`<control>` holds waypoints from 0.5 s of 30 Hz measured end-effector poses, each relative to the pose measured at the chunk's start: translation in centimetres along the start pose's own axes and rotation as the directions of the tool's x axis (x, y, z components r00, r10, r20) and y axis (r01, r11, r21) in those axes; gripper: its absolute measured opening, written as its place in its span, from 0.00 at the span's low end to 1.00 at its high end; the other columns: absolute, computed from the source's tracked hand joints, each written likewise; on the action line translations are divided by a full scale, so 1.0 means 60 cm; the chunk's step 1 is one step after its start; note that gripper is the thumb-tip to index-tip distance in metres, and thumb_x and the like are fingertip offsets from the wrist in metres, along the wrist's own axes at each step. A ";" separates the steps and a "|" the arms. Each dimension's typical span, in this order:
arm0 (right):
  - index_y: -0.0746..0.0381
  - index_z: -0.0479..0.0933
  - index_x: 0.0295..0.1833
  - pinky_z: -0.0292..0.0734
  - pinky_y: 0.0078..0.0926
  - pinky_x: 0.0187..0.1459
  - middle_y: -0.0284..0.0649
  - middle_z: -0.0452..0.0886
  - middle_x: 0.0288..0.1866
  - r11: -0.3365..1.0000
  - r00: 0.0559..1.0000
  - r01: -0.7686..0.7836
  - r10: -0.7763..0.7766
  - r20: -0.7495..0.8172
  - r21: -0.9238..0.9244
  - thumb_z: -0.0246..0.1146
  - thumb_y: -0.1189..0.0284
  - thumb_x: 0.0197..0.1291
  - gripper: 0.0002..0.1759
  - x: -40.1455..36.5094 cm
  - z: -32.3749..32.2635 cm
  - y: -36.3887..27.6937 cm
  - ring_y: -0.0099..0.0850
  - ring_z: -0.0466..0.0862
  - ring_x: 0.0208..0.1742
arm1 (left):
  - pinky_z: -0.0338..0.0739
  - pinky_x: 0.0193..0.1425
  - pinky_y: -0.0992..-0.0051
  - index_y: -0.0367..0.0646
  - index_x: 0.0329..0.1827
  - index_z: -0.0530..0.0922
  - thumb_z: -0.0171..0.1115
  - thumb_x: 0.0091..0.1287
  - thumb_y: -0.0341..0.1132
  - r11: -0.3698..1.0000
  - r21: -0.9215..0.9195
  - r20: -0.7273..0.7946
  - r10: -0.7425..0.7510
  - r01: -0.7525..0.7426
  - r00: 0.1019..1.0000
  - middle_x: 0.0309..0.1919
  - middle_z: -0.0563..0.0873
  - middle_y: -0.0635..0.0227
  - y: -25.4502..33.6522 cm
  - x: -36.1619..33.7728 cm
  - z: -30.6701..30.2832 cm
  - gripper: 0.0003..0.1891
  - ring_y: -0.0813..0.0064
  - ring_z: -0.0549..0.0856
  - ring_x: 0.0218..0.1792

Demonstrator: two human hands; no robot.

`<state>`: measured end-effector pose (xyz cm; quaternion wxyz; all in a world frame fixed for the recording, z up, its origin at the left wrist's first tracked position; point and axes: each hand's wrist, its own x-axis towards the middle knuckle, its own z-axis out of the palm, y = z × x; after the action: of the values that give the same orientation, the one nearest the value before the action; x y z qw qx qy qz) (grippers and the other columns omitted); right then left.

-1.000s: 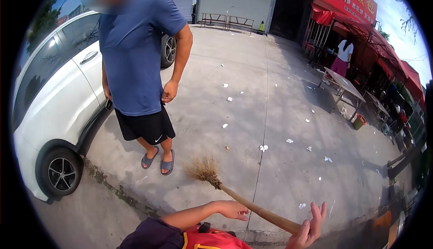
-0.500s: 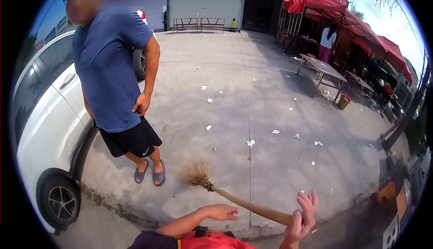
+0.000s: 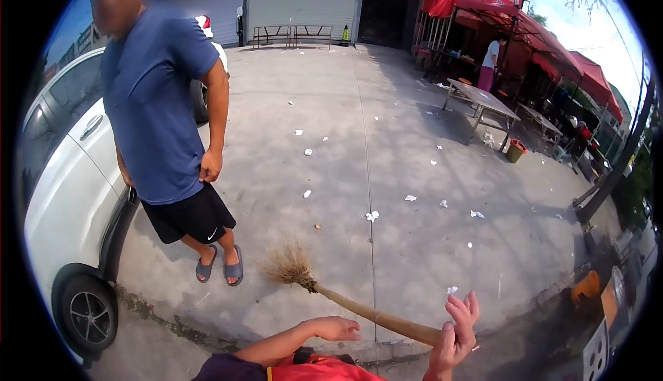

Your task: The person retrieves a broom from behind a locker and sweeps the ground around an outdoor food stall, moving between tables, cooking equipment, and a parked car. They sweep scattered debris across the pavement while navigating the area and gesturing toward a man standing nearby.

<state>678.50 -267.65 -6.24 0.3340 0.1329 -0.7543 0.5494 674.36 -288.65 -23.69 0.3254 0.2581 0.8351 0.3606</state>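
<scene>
A straw broom [image 3: 376, 314] slants across the lower middle of the head view, its brush end pointing left above the concrete. My right hand [image 3: 456, 329] holds the upper end of its handle between thumb and palm, the other fingers loosely raised. To the left, my left hand [image 3: 335, 328] reaches over my red garment with fingers stretched out and nothing in it. It is apart from the handle. Crumpled white paper scraps [image 3: 373, 216] lie scattered on the pavement beyond the broom.
A person in a blue T-shirt [image 3: 157, 105] stands close on the left, beside a white car [image 3: 69, 167]. Folding tables [image 3: 487, 99], a small bin [image 3: 516, 150] and another person [image 3: 490, 60] are under red canopies at right. A tree trunk [image 3: 615, 167] leans at the right edge.
The scene has shifted slightly left in the view. My hands and the broom keep nearly the same pose. The person under the canopy has turned.
</scene>
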 end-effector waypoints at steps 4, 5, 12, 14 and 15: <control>0.68 0.74 0.38 0.45 0.41 0.61 0.45 0.75 0.44 1.000 1.000 -0.002 0.003 0.021 -0.029 0.47 0.79 0.42 0.16 -0.005 -0.003 0.002 0.46 0.57 0.62 | 0.68 0.47 0.72 0.39 0.51 0.67 0.48 0.57 0.54 0.999 -0.034 -0.002 0.010 -0.010 1.000 0.42 0.77 0.58 -0.006 0.003 0.005 0.28 0.62 0.76 0.44; 0.68 0.74 0.38 0.46 0.41 0.61 0.45 0.75 0.44 0.999 1.000 -0.002 0.003 0.029 -0.035 0.47 0.79 0.42 0.16 -0.007 -0.003 0.002 0.46 0.57 0.62 | 0.68 0.47 0.72 0.39 0.51 0.67 0.49 0.57 0.54 0.999 -0.040 -0.006 0.014 -0.015 1.000 0.42 0.77 0.58 -0.007 0.003 0.007 0.28 0.62 0.76 0.44; 0.72 0.67 0.50 0.55 0.43 0.58 0.52 0.69 0.51 0.999 0.971 0.047 -0.041 0.235 -0.021 0.48 0.73 0.53 0.19 -0.011 -0.022 0.005 0.44 0.62 0.59 | 0.69 0.44 0.72 0.38 0.49 0.67 0.49 0.58 0.51 0.998 -0.036 -0.015 0.058 -0.058 0.998 0.39 0.77 0.57 -0.026 0.002 0.020 0.26 0.63 0.76 0.41; 0.71 0.73 0.41 0.51 0.44 0.58 0.51 0.73 0.46 0.994 0.996 -0.079 0.076 0.043 0.081 0.47 0.75 0.53 0.15 -0.015 0.010 -0.031 0.44 0.63 0.58 | 0.68 0.43 0.71 0.37 0.48 0.67 0.49 0.59 0.49 0.996 -0.045 -0.020 0.079 -0.080 0.997 0.38 0.77 0.57 -0.025 -0.001 0.022 0.24 0.63 0.76 0.39; 0.71 0.73 0.42 0.50 0.44 0.59 0.51 0.74 0.44 0.988 0.993 -0.119 0.119 0.008 0.101 0.47 0.75 0.53 0.15 -0.020 0.016 -0.030 0.44 0.63 0.58 | 0.68 0.43 0.71 0.37 0.47 0.67 0.49 0.58 0.49 0.993 -0.058 -0.017 0.104 -0.104 0.994 0.38 0.77 0.57 -0.028 -0.001 0.020 0.23 0.62 0.76 0.39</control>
<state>680.08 -269.36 -5.84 0.2926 0.1051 -0.7323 0.6059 674.96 -289.17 -25.60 0.3079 0.2891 0.8118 0.4033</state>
